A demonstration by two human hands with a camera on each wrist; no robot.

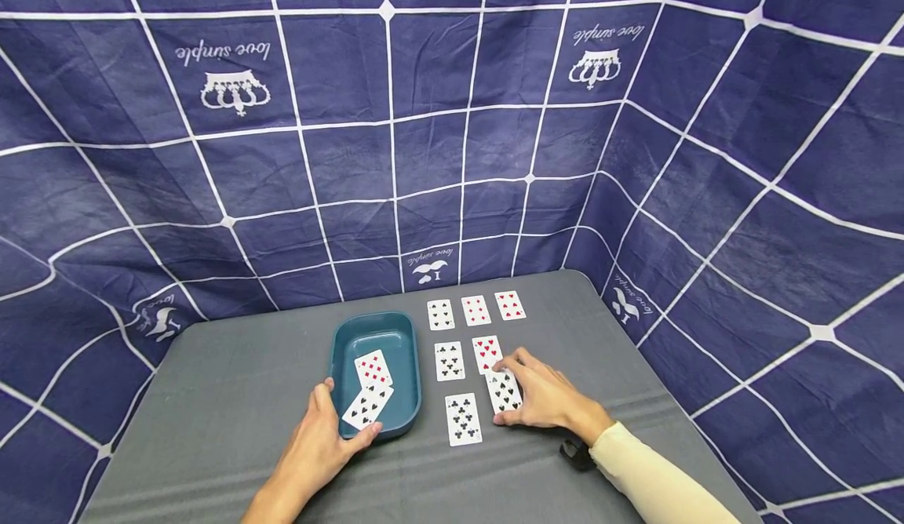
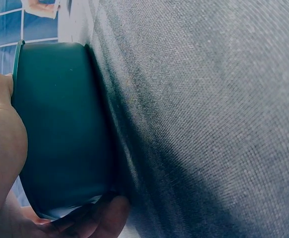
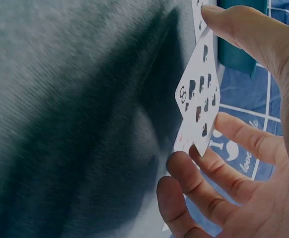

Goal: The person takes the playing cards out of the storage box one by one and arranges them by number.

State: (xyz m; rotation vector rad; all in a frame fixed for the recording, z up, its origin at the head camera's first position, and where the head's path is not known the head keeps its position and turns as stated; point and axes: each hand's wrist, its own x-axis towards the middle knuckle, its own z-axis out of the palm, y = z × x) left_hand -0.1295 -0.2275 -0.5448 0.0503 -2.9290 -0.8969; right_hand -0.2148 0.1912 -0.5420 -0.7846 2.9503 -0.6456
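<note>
Left hand grasps the blue tray at its near left corner; a careless tug could slide the diamond card and spade card lying loose and overlapping inside. Clubs card lies flat on the tabletop right of the tray; a low leftward sweep could shove it. Heart card is partly overlapped by the held one in the head view; dragging fingers could skew it. Eight of spades looks lifted, pinched in the right hand; uneven squeeze could bow it and pop it loose.
</note>
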